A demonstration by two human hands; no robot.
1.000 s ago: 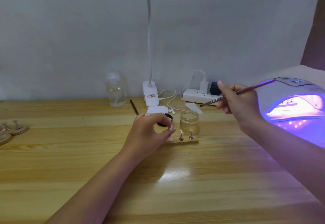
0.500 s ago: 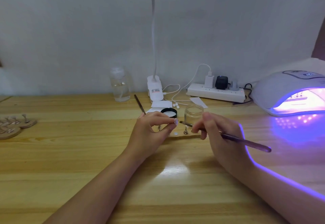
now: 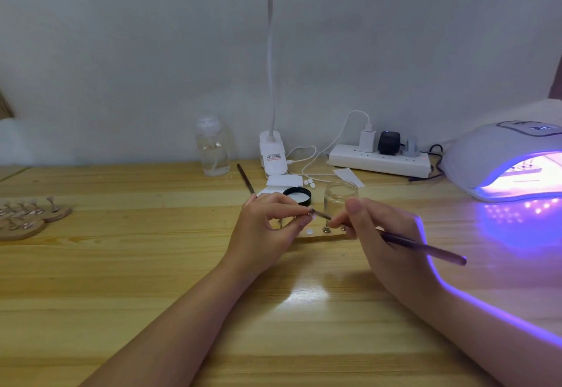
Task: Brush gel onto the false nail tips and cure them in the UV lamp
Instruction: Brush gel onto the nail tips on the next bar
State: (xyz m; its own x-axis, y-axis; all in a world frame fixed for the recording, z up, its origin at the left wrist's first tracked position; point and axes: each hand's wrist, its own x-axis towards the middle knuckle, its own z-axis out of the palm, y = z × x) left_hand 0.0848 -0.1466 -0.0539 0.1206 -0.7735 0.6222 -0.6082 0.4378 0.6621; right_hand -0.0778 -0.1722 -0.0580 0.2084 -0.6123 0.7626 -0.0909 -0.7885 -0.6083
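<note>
My left hand (image 3: 267, 225) pinches a small nail tip on its metal peg (image 3: 310, 213) just above a wooden holder (image 3: 322, 236) that carries two more pegs. My right hand (image 3: 386, 234) grips a dark brush (image 3: 425, 246) like a pen, and its bristle end touches the held tip. An open glass gel jar (image 3: 340, 196) stands right behind the hands, its black lid (image 3: 298, 195) beside it. The white UV lamp (image 3: 498, 155) glows purple at the right edge of the table, with a holder partly visible inside it.
Round wooden holders with several pegged tips (image 3: 27, 216) lie at the far left. At the back stand a clear pump bottle (image 3: 213, 151), a desk lamp base (image 3: 273, 155), a power strip (image 3: 380, 160) with cables, and a second brush (image 3: 246, 179).
My right hand came down from beside the UV lamp and brought the brush tip to the nail tip held by my left hand. The left hand stayed over the holder.
</note>
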